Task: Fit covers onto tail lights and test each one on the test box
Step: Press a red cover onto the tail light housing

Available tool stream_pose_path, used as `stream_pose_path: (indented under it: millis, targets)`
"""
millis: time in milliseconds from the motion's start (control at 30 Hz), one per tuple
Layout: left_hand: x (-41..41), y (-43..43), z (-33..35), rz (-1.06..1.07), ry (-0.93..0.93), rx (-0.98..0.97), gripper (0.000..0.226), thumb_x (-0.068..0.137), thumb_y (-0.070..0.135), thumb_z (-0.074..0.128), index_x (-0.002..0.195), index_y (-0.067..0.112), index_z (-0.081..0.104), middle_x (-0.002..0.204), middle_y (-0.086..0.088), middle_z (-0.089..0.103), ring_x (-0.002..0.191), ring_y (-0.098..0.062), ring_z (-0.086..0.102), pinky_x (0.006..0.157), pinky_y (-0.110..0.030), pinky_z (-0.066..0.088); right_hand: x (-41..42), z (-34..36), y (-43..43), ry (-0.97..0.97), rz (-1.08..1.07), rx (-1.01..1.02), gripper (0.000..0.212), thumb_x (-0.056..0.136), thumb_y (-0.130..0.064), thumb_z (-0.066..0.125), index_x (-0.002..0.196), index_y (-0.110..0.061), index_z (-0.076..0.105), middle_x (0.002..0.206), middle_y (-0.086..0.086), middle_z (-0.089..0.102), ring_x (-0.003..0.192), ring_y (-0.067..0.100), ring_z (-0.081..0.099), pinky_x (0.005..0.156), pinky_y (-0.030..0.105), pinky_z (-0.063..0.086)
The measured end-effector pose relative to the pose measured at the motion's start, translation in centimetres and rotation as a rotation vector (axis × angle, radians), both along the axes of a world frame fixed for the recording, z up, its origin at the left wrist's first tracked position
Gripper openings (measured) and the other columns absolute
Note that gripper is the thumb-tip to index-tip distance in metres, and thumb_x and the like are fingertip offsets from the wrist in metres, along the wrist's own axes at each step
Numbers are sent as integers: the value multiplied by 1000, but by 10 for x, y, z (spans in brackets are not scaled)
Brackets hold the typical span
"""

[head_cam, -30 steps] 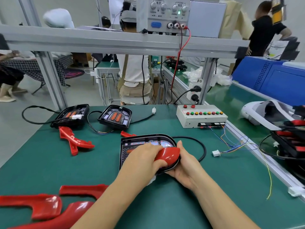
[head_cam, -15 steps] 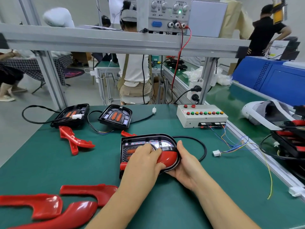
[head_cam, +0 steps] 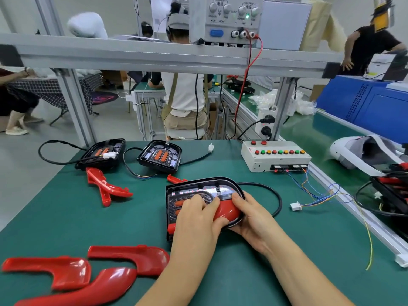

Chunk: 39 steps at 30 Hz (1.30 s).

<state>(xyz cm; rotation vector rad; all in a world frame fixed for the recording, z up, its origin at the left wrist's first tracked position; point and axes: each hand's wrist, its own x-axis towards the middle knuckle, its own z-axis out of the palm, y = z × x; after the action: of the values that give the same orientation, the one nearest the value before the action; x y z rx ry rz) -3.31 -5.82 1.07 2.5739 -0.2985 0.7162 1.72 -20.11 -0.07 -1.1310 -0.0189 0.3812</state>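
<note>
A black tail light (head_cam: 199, 188) lies on the green table (head_cam: 66, 217) in front of me. A red cover (head_cam: 227, 209) sits in its near right part. My left hand (head_cam: 196, 219) lies on top, fingers pressing the cover and the light's middle. My right hand (head_cam: 251, 217) cups the light's right end, thumb on its rim. A black cable (head_cam: 273, 195) loops out to the right. The grey test box (head_cam: 276, 155) with coloured buttons stands at the back right, its white plug (head_cam: 295, 206) loose on the table.
Two more tail lights (head_cam: 101, 153) (head_cam: 160, 156) lie at the back left, with a red cover pair (head_cam: 103, 186) in front of them. Several red covers (head_cam: 72, 272) lie near left. A power supply (head_cam: 234, 18) stands on the shelf above. More parts (head_cam: 390, 186) sit at right.
The red cover has gone lower into the light's right end. My left hand slid forward over it and my right thumb moved onto the rim.
</note>
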Motion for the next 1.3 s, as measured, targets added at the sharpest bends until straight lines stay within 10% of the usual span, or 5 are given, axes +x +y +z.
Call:
stream_pose_path:
  millis: [133, 333, 700, 900, 1300]
  targets:
    - [2, 6, 0, 70, 7, 57, 43, 55, 32, 91, 93, 21, 76, 74, -4, 58, 71, -30, 55, 53, -40, 48, 1, -1, 0, 1, -1, 10, 47, 79, -32, 65, 121, -13, 59, 111, 11, 72, 88, 22, 71, 67, 35, 58]
    - [15, 43, 0, 227, 259, -374, 54, 91, 36, 59, 138, 12, 48, 138, -4, 41, 128, -21, 30, 106, -28, 23, 8, -1, -4, 40, -32, 39, 43, 77, -31, 65, 117, -14, 61, 106, 9, 73, 86, 19, 71, 67, 36, 58]
    - [8, 54, 6, -115, 661, -961, 28, 85, 50, 62, 110, 38, 59, 101, 24, 69, 94, 4, 63, 68, -15, 46, 8, 1, -1, 3, -120, 144, 43, 78, -34, 66, 117, -17, 63, 111, 11, 72, 88, 20, 71, 65, 33, 58]
    - [8, 53, 5, -237, 707, -1195, 35, 91, 22, 62, 121, 21, 43, 106, -6, 63, 65, -16, 61, 61, -28, 50, 8, 2, 0, -19, -170, 178, 45, 77, -36, 67, 117, -16, 63, 111, 11, 72, 88, 19, 71, 65, 32, 58]
    - [6, 62, 1, -419, 724, -1192, 47, 80, 32, 62, 123, 17, 52, 118, -2, 67, 93, -25, 68, 72, -26, 54, 7, 7, -4, -89, -183, 129, 47, 78, -36, 63, 120, -15, 62, 111, 9, 72, 86, 16, 70, 66, 30, 59]
